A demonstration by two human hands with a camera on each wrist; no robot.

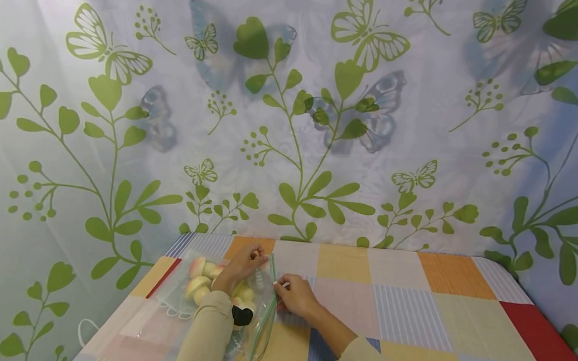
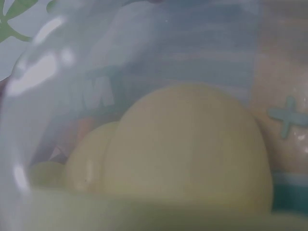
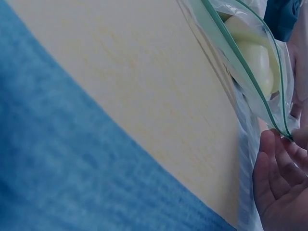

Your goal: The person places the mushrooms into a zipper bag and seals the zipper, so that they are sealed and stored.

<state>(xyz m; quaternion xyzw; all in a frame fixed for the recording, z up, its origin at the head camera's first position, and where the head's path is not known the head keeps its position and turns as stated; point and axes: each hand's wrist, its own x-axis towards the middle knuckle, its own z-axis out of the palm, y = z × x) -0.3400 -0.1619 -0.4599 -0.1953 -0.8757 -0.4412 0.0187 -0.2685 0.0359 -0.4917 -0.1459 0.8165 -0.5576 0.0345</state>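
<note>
A clear zip bag (image 1: 262, 279) with a green zip strip (image 3: 245, 67) lies on the patchwork cloth. Inside are several pale yellow, mushroom-like pieces (image 1: 198, 286), some tinged pink. Reaching over the bag, my left hand (image 1: 243, 264) pinches it near the far end of its mouth. My right hand (image 1: 300, 297) pinches the strip between thumb and fingers partway along; the right wrist view shows these fingertips (image 3: 269, 139) where the two green lines meet. Nearer my body, the bag's mouth gapes. Large pale pieces (image 2: 187, 149) fill the left wrist view behind clear plastic.
A table covered by a patchwork cloth (image 1: 405, 317) stretches to the right. Behind it hangs a pale curtain (image 1: 281, 146) with green leaves and butterflies. A white loop (image 1: 88, 331) shows by the table's left edge. Both wrists carry dark bands (image 1: 242, 315).
</note>
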